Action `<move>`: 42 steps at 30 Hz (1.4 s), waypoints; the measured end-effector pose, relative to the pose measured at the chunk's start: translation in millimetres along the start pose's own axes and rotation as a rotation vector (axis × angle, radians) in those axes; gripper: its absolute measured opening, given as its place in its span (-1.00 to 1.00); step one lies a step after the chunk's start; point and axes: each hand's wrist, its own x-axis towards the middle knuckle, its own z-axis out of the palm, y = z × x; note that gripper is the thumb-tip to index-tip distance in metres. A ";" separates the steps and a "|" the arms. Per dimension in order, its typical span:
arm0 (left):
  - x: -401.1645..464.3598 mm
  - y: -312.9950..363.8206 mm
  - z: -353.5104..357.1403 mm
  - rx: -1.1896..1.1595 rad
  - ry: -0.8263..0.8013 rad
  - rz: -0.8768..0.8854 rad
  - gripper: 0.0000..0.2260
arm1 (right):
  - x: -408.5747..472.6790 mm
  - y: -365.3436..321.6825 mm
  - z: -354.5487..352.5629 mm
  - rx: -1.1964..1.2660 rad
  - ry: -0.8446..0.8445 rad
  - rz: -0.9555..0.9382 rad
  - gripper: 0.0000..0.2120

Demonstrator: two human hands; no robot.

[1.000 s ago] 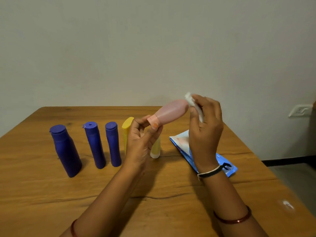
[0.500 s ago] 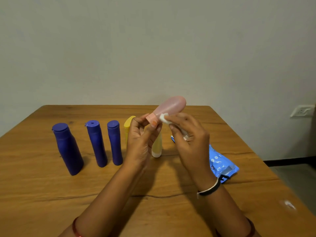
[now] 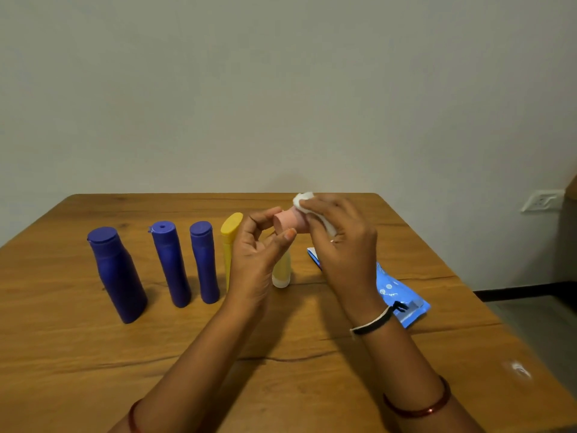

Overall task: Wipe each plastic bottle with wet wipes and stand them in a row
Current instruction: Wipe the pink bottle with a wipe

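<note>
A small pink bottle (image 3: pixel 288 223) is held above the table (image 3: pixel 312 339), its cap end turned toward the camera so that only the round pink cap and a little of the neck show; the body is hidden behind the right hand (image 3: pixel 340 245). The left hand (image 3: pixel 259 254) has its grip on the cap, thumb and fingertip pinching the rim. The right hand's grip is closed round a crumpled white wet wipe (image 3: pixel 304 200), pressed against the bottle just behind the cap. On the table behind stand three dark blue bottles (image 3: pixel 170 264) in a row, then a yellow bottle (image 3: pixel 230 235) and a pale yellow bottle (image 3: pixel 281 270), both partly covered by the left hand. A blue wipes packet (image 3: pixel 393 292) lies at right, half behind the right wrist; its print is too small to read, and no bottle shows a legible label
</note>
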 end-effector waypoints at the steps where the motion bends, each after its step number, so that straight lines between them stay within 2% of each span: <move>1: -0.8 1.4 0.2 0.004 -0.001 0.015 -0.67 | -1.3 -3.6 1.4 0.073 -0.018 0.022 -0.78; 5: -0.8 8.0 -1.9 -0.067 -0.010 0.052 -0.57 | -5.9 -6.5 -3.4 0.267 -0.069 0.086 -0.80; 9: -2.5 10.8 1.9 -0.089 -0.038 0.062 -0.50 | -4.3 -0.2 -16.0 0.220 -0.043 0.088 -0.81; 12: -6.9 9.6 5.7 0.023 -0.078 0.069 -0.47 | 5.8 -3.4 -22.0 0.195 -0.007 0.093 -0.82; 17: -10.6 8.0 7.8 0.158 -0.162 0.089 -0.41 | 17.1 -9.0 -26.9 0.030 -0.215 -0.104 -0.72; 22: -6.2 8.7 0.7 0.201 -0.148 0.102 -0.39 | 6.5 -4.9 -31.5 0.015 -0.378 -0.180 -0.70; 25: -6.3 10.4 1.6 0.219 -0.141 0.097 -0.43 | 4.7 2.4 -42.0 0.028 -0.348 -0.164 -0.74; 31: -6.3 12.1 4.2 0.165 -0.156 0.063 -0.47 | 13.9 11.4 -47.8 0.014 -0.118 -0.035 -0.67; 37: -10.9 12.1 8.2 0.095 -0.187 0.048 -0.47 | 6.0 5.2 -25.1 0.195 -0.194 -0.025 -0.63; 42: -9.7 9.3 7.9 -0.004 -0.174 -0.019 -0.51 | -3.5 15.9 -21.3 0.327 -0.152 0.096 -0.71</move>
